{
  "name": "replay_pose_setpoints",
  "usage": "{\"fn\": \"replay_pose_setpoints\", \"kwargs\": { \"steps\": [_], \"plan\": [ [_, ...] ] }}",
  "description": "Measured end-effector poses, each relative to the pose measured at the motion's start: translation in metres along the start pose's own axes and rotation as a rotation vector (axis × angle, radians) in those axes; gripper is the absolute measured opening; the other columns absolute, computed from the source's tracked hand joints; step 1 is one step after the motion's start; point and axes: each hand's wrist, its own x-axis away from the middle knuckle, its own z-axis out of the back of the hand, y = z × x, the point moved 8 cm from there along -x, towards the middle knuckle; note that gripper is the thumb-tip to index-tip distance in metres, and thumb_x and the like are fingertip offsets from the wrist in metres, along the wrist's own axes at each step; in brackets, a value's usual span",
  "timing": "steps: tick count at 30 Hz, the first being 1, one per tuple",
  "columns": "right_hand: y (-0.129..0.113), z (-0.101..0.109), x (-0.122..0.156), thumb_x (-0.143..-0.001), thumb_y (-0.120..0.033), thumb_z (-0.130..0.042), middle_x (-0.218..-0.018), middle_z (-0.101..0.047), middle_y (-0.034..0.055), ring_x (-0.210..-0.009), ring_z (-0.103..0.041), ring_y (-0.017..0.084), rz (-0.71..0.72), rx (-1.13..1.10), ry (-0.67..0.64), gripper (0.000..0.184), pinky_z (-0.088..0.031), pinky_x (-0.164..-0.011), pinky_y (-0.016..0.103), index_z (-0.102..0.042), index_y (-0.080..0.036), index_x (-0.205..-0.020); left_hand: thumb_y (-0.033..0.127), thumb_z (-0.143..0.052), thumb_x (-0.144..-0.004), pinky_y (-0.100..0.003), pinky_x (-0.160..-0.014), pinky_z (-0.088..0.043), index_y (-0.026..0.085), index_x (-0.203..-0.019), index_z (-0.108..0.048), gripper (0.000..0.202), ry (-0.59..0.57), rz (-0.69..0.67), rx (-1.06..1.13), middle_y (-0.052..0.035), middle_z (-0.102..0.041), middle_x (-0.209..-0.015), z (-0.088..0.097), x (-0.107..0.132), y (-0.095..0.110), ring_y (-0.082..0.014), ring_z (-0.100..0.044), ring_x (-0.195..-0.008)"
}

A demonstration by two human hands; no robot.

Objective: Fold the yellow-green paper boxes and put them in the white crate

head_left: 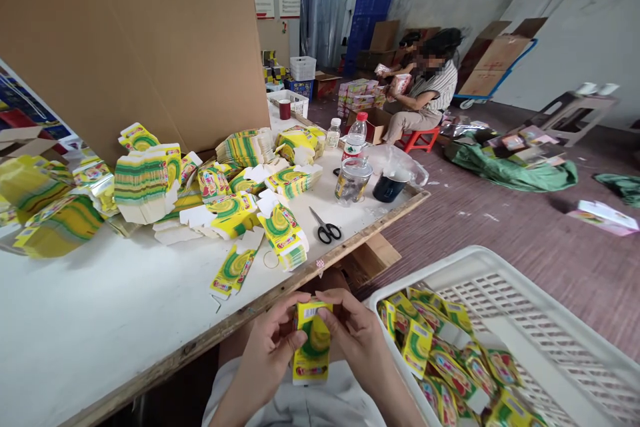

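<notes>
A small yellow-and-green printed carton (313, 353) is held upright over my lap, its barcode end at the top. My left hand (274, 340) grips its left side, thumb on the front face. From the right, my right hand (353, 330) pinches the upper edge, with the thumb near the barcode. The fingers behind the carton are partly hidden. On the white table ahead lie flattened cartons of the same print, among them a loose one (237, 263) and a bundle (285, 230). To my right stands a white plastic basket (480, 257) with several folded cartons (450, 360) inside.
Black-handled scissors (327, 232) lie near the table's wooden edge (350, 240). Behind them stand a clear jar (353, 181), a dark cup (390, 187) and a red-capped bottle (356, 137). A large cardboard sheet (150, 33) rises at left. A person (430, 90) sits on a red stool beyond.
</notes>
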Motion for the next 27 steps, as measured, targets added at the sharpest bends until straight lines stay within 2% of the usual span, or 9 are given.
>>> {"fn": "replay_pose_setpoints", "kwargs": {
  "steps": [6, 9, 11, 13, 15, 17, 20, 25, 27],
  "plan": [
    [0.004, 0.0, 0.003, -0.091, -0.043, -0.069, -0.097, -0.077, 0.0076, -0.09, -0.074, 0.022, -0.003, -0.052, 0.036, 0.023, -0.059, -0.078, 0.028, -0.074, -0.022, -0.098, 0.037, -0.075, -0.084, -0.037, -0.088, -0.059, 0.026, -0.125, -0.064, 0.044, -0.045, 0.016, 0.055, -0.0096, -0.078, -0.117, -0.015, 0.0, -0.004, -0.0285, -0.074, -0.104],
    [-0.004, 0.021, 0.003, -0.094, -0.042, -0.064, -0.09, -0.076, 0.0064, -0.08, -0.072, 0.021, 0.051, 0.101, 0.078, 0.023, -0.057, -0.07, 0.028, -0.075, -0.022, -0.092, 0.039, -0.069, -0.087, -0.04, -0.09, -0.058, 0.024, -0.132, -0.058, 0.048, -0.052, -0.021, -0.059, -0.0122, -0.076, -0.12, -0.01, -0.007, -0.001, -0.0291, -0.073, -0.107],
    [-0.017, 0.055, 0.005, -0.095, -0.043, -0.06, -0.086, -0.074, 0.0066, -0.073, -0.067, 0.021, 0.117, 0.352, 0.223, 0.026, -0.053, -0.067, 0.032, -0.075, -0.023, -0.09, 0.04, -0.062, -0.09, -0.041, -0.102, -0.052, 0.022, -0.138, -0.054, 0.052, 0.042, -0.084, -0.344, -0.013, -0.07, -0.13, 0.014, -0.019, 0.007, -0.0282, -0.066, -0.12],
    [-0.035, 0.095, 0.013, -0.094, -0.049, -0.058, -0.084, -0.07, 0.0084, -0.078, -0.063, 0.025, 0.166, 0.673, 0.451, 0.032, -0.049, -0.076, 0.04, -0.075, -0.023, -0.088, 0.042, -0.06, -0.087, -0.04, -0.11, -0.045, 0.023, -0.137, -0.054, 0.053, 0.324, -0.087, -0.828, -0.0114, -0.062, -0.141, 0.06, -0.032, 0.02, -0.0276, -0.056, -0.132],
    [-0.044, 0.121, 0.02, -0.092, -0.057, -0.054, -0.091, -0.066, 0.0114, -0.086, -0.061, 0.03, 0.178, 0.872, 0.575, 0.041, -0.046, -0.081, 0.046, -0.074, -0.021, -0.091, 0.04, -0.059, -0.084, -0.055, -0.115, -0.033, 0.012, -0.141, -0.047, 0.064, 0.534, 0.001, -0.961, -0.0226, -0.051, -0.146, 0.104, -0.043, 0.025, -0.0378, -0.041, -0.141],
    [-0.042, 0.13, 0.023, -0.092, -0.058, -0.054, -0.095, -0.064, 0.0117, -0.087, -0.061, 0.03, 0.176, 0.895, 0.572, 0.041, -0.047, -0.08, 0.045, -0.073, -0.021, -0.093, 0.041, -0.058, -0.081, -0.071, -0.109, -0.026, 0.001, -0.136, -0.046, 0.069, 0.686, 0.103, -1.038, -0.0339, -0.046, -0.142, 0.139, -0.048, 0.026, -0.0509, -0.032, -0.14],
    [-0.024, 0.114, 0.018, -0.093, -0.049, -0.057, -0.094, -0.065, 0.0095, -0.076, -0.06, 0.024, 0.148, 0.771, 0.464, 0.03, -0.049, -0.068, 0.037, -0.071, -0.022, -0.094, 0.042, -0.061, -0.077, -0.074, -0.101, -0.028, 0.006, -0.12, -0.056, 0.057, 0.77, 0.204, -1.106, -0.0326, -0.049, -0.134, 0.162, -0.051, 0.019, -0.0547, -0.034, -0.134],
    [-0.013, 0.063, 0.003, -0.093, -0.038, -0.06, -0.094, -0.068, 0.0089, -0.068, -0.059, 0.019, 0.146, 0.557, 0.323, 0.02, -0.05, -0.061, 0.031, -0.071, -0.022, -0.093, 0.032, -0.073, -0.064, -0.06, -0.094, -0.042, 0.017, -0.096, -0.058, 0.038, 0.787, 0.263, -1.084, -0.0207, -0.065, -0.114, 0.172, -0.048, 0.013, -0.0472, -0.054, -0.12],
    [-0.017, 0.047, 0.0, -0.094, -0.036, -0.06, -0.088, -0.068, 0.0069, -0.064, -0.059, 0.018, 0.156, 0.484, 0.288, 0.018, -0.049, -0.058, 0.029, -0.071, -0.022, -0.092, 0.027, -0.071, -0.067, -0.05, -0.088, -0.049, 0.02, -0.095, -0.057, 0.032, 0.786, 0.232, -1.019, -0.0141, -0.07, -0.103, 0.175, -0.042, 0.019, -0.04, -0.064, -0.107]
  ]
}}
